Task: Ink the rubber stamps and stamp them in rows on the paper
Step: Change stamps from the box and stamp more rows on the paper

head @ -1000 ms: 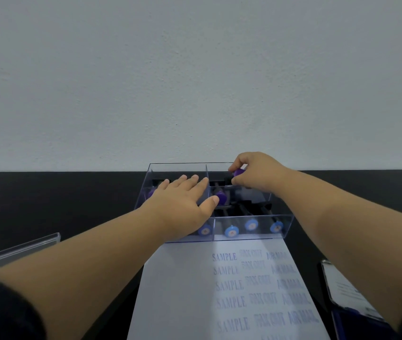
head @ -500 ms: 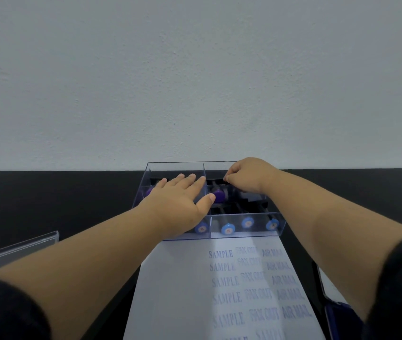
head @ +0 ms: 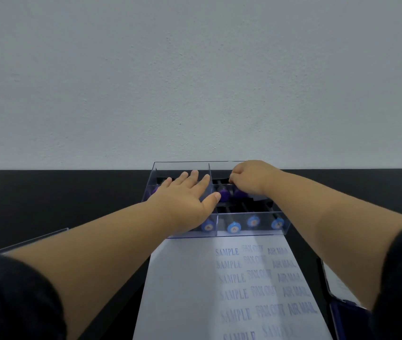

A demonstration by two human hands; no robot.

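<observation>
A clear acrylic box (head: 182, 167) with several compartments stands at the far edge of the black table. My left hand (head: 185, 200) rests flat on its left half, fingers straight. My right hand (head: 251, 177) reaches into the back right compartment, fingers curled down on a purple-handled stamp (head: 241, 194) lying there beside another purple-handled stamp (head: 224, 195). Blue-handled stamps (head: 234, 227) lie in the front compartments. The white paper (head: 182, 290) in front of the box carries blue rows reading SAMPLE, FAX OUT and AIR MAIL.
An open blue ink pad (head: 342, 315) lies at the right edge, partly hidden by my right forearm. A clear acrylic piece (head: 23, 244) sits at the left, behind my left arm. A white wall rises right behind the table.
My right hand has gone down with the purple-handled stamp from above the box rim into the back right compartment. My left hand has stayed flat on the box.
</observation>
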